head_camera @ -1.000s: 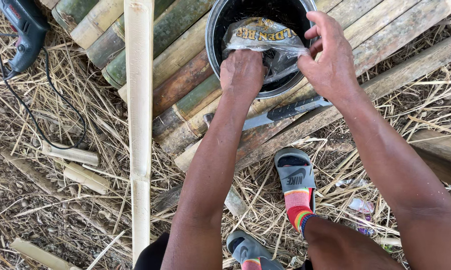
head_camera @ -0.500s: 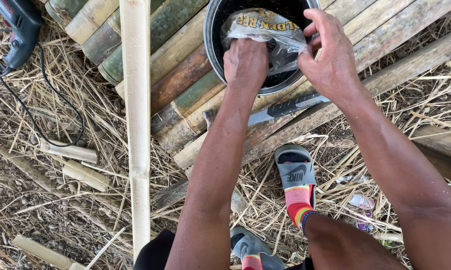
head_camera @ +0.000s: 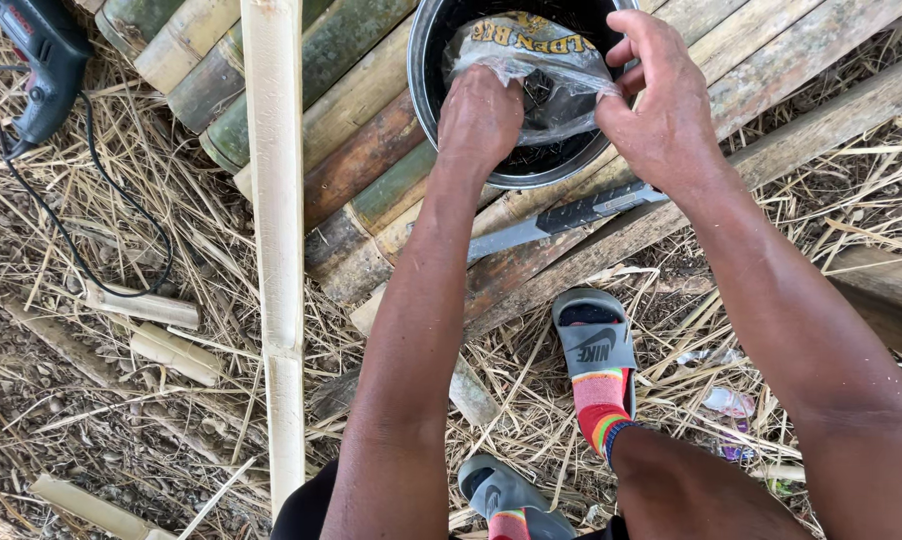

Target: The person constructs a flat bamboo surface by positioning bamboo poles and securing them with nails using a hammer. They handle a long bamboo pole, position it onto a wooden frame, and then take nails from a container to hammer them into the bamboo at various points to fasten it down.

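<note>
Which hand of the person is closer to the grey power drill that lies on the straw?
The left. The left hand, in the black round bucket, is on the side of the grey power drill; the right hand is at the bucket's far rim, farther away.

- the ground is bare earth under a thick scatter of dry straw.
- a platform of bamboo poles and weathered planks lies side by side on it, running slantwise across the upper half.
- a black round pot stands on the platform near its top edge.
- a long knife lies on the planks just below the pot.
- a pale split bamboo pole lies upright in the view, crossing the platform's left end and on over the straw.
- a power drill with its black cord rests on the straw at the top left corner.
- short bamboo offcuts lie on the straw at left.
- two grey slides stand on the straw below the platform.
</note>
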